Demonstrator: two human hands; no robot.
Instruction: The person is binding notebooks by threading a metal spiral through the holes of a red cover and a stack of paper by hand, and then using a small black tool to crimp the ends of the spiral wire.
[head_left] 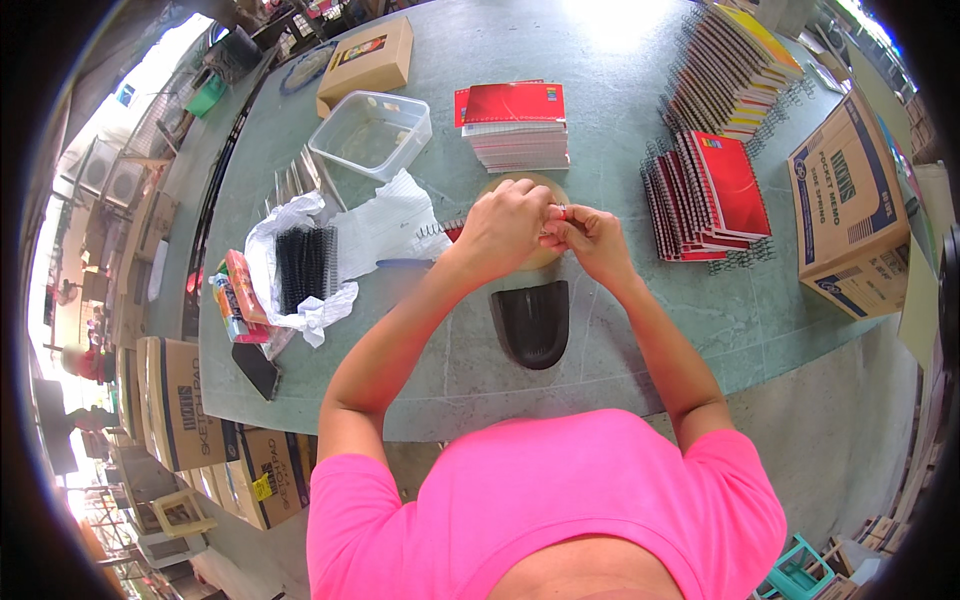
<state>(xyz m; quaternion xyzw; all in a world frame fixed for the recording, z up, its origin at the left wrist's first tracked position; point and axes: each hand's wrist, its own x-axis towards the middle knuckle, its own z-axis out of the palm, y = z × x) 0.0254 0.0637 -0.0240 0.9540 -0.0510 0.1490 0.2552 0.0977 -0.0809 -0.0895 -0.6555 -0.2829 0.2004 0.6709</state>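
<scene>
Over a round tan disc on the table, my two hands meet. My left hand is closed, palm down, over a small red-covered notebook, mostly hidden beneath it. A dark wire coil sticks out from the notebook's left end. My right hand pinches at the notebook's right end, thumb and fingertips together; the exact spot gripped is covered by the fingers. Just nearer to me lies a black U-shaped block. Beyond my hands stands a stack of red-covered notebooks with no coils visible.
At left, black coils lie in crumpled white paper, near a clear plastic tub and a cardboard box. Coil-bound red notebooks, a taller stack of yellow-edged ones and a carton stand at right.
</scene>
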